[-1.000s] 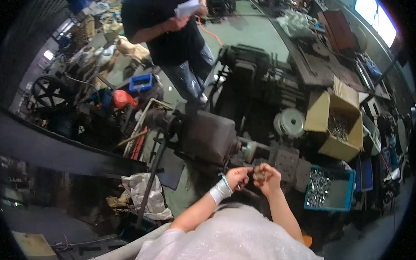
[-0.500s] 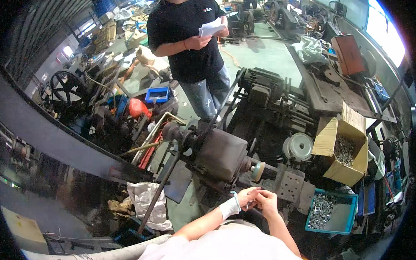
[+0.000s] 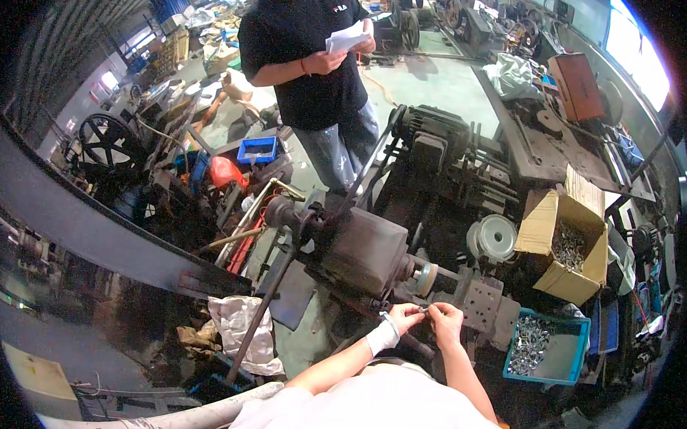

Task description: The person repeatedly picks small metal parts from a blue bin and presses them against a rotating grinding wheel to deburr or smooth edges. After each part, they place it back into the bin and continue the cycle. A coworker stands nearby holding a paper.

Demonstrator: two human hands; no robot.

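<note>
In front of the machine, my left hand (image 3: 404, 319) and my right hand (image 3: 446, 322) meet at the fingertips. Between them is a small metal part (image 3: 423, 310), pinched by both; its exact shape is too small to make out. A white wrap covers my left wrist. Just beyond the hands, a pale round disc (image 3: 427, 279) sits on the spindle of the lathe-like machine (image 3: 369, 249). Close to my right hand lies a metal block with several holes (image 3: 479, 304). A teal crate (image 3: 562, 358) with many shiny small metal parts stands to the right.
An open cardboard box (image 3: 540, 225) full of small dark parts stands at the right, beside a round metal dish (image 3: 495, 238). A person (image 3: 311, 70) holding papers stands beyond the machine. A long bar (image 3: 260, 317) slants at left, near a white sack (image 3: 241, 336).
My hands have parted slightly and risen a little, so the small metal part now shows between the fingertips. The person opposite has shifted slightly with the papers.
</note>
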